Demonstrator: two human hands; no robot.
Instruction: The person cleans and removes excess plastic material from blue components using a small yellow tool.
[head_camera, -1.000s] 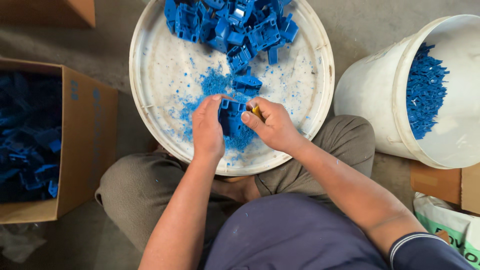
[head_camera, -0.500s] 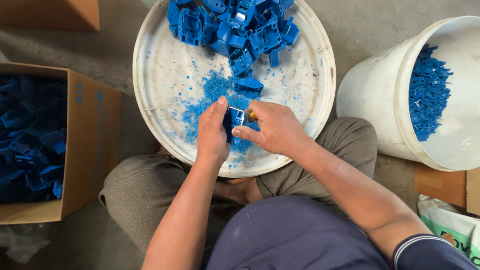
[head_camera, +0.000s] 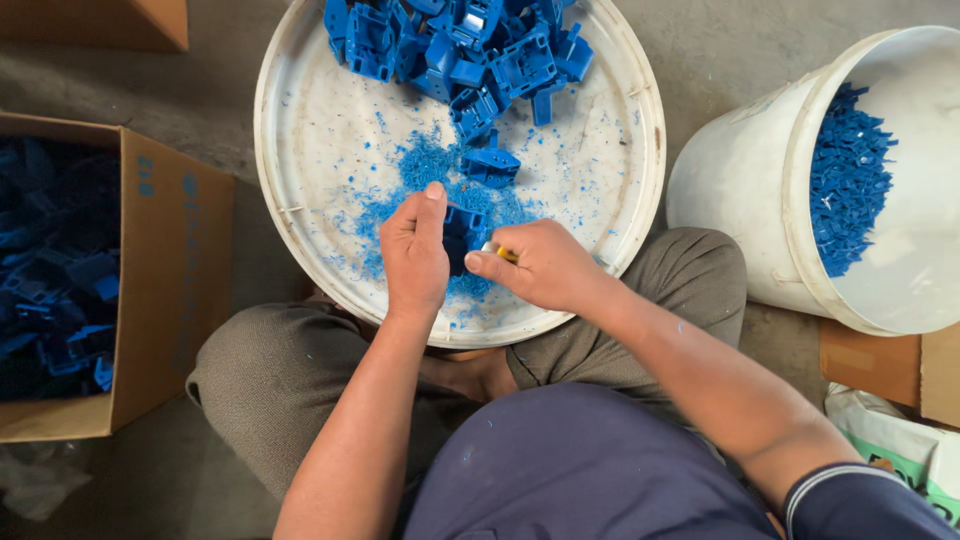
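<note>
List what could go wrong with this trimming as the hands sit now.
The right hand works a small yellow-handled tool close to the left hand gripping the blue part; a slip might nick its fingers. Blue shavings could scatter off the white tray.

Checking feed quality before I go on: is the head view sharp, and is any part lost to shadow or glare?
Head view: sharp on both hands, left hand, right hand, and the blue part; even daylight, no glare on the white tray; the cardboard box interior lies in deep shadow.
</note>
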